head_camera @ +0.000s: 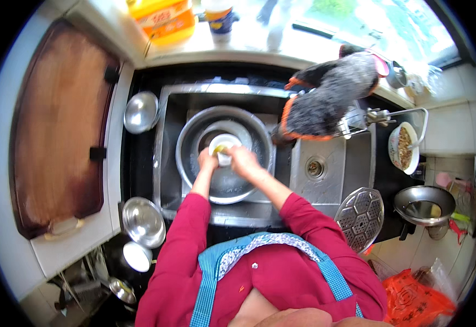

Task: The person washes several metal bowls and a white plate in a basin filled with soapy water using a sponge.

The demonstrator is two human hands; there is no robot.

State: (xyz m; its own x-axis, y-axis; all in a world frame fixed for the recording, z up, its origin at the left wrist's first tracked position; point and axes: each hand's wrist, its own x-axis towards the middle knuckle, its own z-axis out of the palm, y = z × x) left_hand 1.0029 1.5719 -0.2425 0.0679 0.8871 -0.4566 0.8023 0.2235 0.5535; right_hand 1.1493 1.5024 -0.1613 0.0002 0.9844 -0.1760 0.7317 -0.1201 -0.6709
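My left hand [208,159] grips the left side of a small white bowl [224,141], which is held over a large steel basin [184,163] in the left sink. My right hand [241,158] is at the bowl's right side, its fingers around something yellowish at the rim, perhaps a sponge; the exact thing is too blurred to tell. Beneath the bowl, a smaller metal bowl [242,131] sits inside the basin. The fingertips of both hands are partly hidden.
Gray fluffy cloths with orange edging [317,106] hang over the sink divider by the faucet. A perforated steel steamer plate [360,220] leans at the right sink's near corner. Metal bowls [141,112] stand left. A patterned bowl of food [403,148] and a frying pan [424,204] are right.
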